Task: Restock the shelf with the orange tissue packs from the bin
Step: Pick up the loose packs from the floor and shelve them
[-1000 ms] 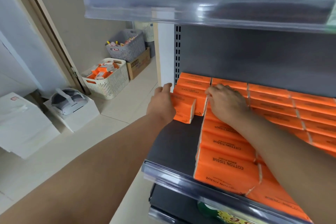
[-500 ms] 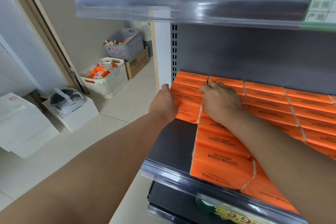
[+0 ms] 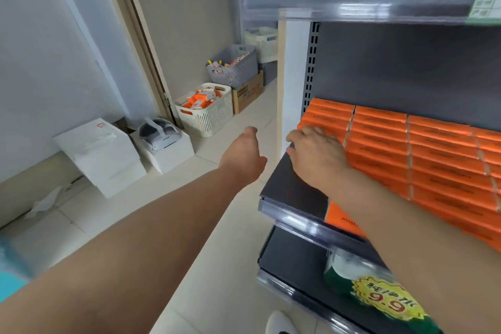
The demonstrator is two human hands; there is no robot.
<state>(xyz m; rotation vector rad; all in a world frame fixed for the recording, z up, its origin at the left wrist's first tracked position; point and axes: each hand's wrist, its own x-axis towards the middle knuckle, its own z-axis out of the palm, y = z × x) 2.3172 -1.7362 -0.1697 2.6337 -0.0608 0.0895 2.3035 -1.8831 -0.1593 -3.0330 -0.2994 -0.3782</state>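
- Nearest to us, one white shoe toe [image 3: 279, 323] shows on the floor by the bottom edge of the view.
- One yellow price tag [image 3: 388, 300] reading 9.9 hangs on the front edge of the lower shelf [image 3: 290, 260].
- On the shelf [image 3: 291, 190] above, the front left corner is bare dark metal.
- Our left hand [image 3: 244, 156] hangs out past the shelf's left edge, over the floor, fingers loosely extended and holding nothing.
- Our right hand [image 3: 318, 156] lies palm down, fingers spread flat, on the orange tissue packs [image 3: 439, 160] of the leftmost row, gripping none.
- The packs stand in four rows from the front edge to the back wall; the blur keeps us from counting single packs.
- Two white boxes [image 3: 104, 156] sit on the floor by the left wall.
- Farther off, the white bin [image 3: 210, 118] holds more orange packs.
- Behind it are one cardboard box [image 3: 248, 93] under a grey basket [image 3: 234, 69], then one more white basket [image 3: 262, 43].
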